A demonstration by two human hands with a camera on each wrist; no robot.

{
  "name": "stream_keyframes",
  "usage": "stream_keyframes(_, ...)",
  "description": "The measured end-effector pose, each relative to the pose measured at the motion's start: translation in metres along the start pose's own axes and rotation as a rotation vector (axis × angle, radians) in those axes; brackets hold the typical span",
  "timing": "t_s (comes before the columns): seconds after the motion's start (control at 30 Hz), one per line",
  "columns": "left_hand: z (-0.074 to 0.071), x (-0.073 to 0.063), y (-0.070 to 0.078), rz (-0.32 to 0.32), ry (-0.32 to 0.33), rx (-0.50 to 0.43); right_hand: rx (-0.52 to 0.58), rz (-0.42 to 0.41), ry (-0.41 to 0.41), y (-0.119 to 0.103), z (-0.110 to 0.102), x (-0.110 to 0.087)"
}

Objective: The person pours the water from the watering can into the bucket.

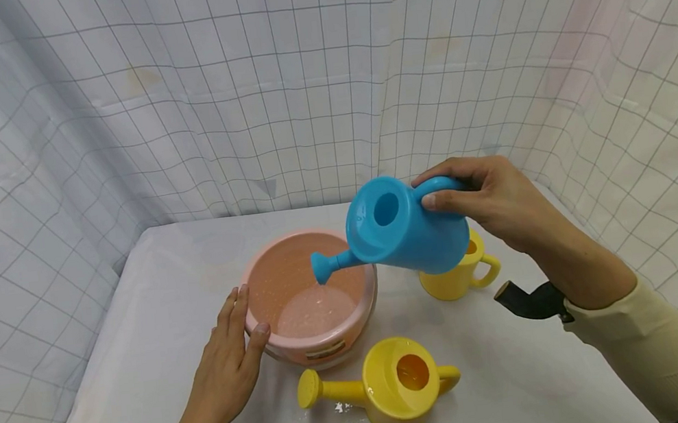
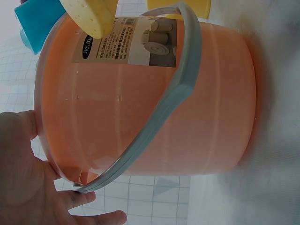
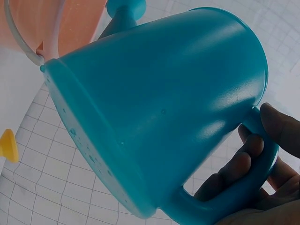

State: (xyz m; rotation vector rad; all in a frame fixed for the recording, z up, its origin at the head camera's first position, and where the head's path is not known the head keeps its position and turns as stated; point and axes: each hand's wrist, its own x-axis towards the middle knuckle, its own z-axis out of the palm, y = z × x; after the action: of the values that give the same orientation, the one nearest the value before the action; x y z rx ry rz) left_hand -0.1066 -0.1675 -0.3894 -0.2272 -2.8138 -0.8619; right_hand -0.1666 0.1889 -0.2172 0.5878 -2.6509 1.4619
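Note:
My right hand (image 1: 487, 203) grips the handle of a blue watering can (image 1: 422, 237), its fingers curled round it in the right wrist view. The can is held in the air, tilted, with its spout over the pink bucket (image 1: 312, 342). Thumb and fingers of my left hand (image 1: 224, 361) touch the bucket's left rim. A grey bail handle (image 2: 154, 122) hangs against the bucket's side in the left wrist view. Little droplets show inside the bucket; whether water leaves the spout I cannot tell.
One yellow watering can (image 1: 395, 388) stands in front of the bucket, its spout pointing left, beside a wet patch on the white table (image 1: 517, 372). Another yellow watering can (image 1: 451, 279) stands behind the blue one, partly hidden. Grid-patterned curtains (image 1: 326, 89) enclose the table.

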Motion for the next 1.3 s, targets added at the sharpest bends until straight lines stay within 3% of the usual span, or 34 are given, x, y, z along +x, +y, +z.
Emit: stream_keyframes(1.3,-0.0001,-0.0008,0.0,-0.005,-0.008,0.002,0.002,0.011,-0.001,-0.0005,-0.0005,-0.0006)
